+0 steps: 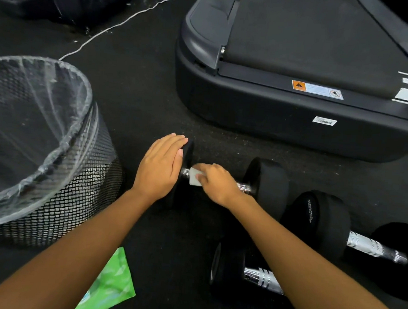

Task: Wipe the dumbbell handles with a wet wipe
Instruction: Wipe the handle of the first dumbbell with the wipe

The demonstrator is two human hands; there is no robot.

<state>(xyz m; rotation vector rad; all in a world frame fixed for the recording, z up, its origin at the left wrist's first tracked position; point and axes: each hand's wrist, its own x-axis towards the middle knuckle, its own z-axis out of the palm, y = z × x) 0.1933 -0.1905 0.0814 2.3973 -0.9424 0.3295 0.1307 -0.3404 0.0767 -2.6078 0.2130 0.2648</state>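
Wiping a dumbbell point(267, 181) handle point(243, 187) on the floor point(153, 104).
Lying with long axis left to right, near the treadmill point(294, 126); left hand point(161, 166) flat, fingers straight, against the left head; right hand point(217, 183) pinching a white wet wipe point(194, 178) onto the handle.

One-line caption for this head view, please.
Right hand presses a wet wipe on a dumbbell handle while the flat left hand rests against its end weight.

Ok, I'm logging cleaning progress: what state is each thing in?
Far dumbbell: lying on floor.
Left hand: flat against its left end.
Right hand: pinches wet wipe on its handle.
Middle dumbbell: lying, untouched.
Near dumbbell: lying, untouched.
Bin: upright, clear liner fitted.
Wipes pack: on floor, partly hidden by arm.
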